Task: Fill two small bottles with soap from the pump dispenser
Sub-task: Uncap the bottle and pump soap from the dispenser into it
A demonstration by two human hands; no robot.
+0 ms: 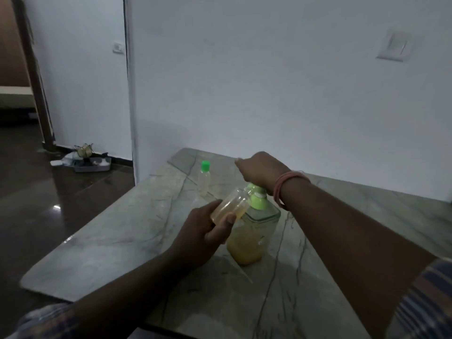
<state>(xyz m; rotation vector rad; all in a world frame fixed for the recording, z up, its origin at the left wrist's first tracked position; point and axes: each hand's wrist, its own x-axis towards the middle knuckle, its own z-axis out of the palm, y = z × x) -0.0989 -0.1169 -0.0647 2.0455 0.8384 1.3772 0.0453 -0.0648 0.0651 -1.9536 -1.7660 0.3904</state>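
Head view, dim light, slight blur. Fingers [228, 220] of left hand [203, 234] wrapped around open small bottle [228, 207]; thumb across its lower body. Bottle tilted, mouth up and to the right, set against green pump head [256, 199] of pump dispenser [253, 231]; holds yellowish soap in its lower part. Right hand [259, 171] over top of pump, palm down, wrist touching pump head; fingers curled downward, grip state not readable from here. Orange bangles [285, 187] on right wrist. Dispenser clear-walled, upright on grey marble tabletop [110, 241], roughly half full of yellow soap. Second small bottle [204, 178] upright with green cap, far and left of dispenser, apart from both hands, thin layer of yellowish liquid at bottom. Striped sleeves at near edge of frame, both sides. White wall [269, 81] behind table. Dark floor to left; grey tray [91, 163] with small items on floor against far wall.
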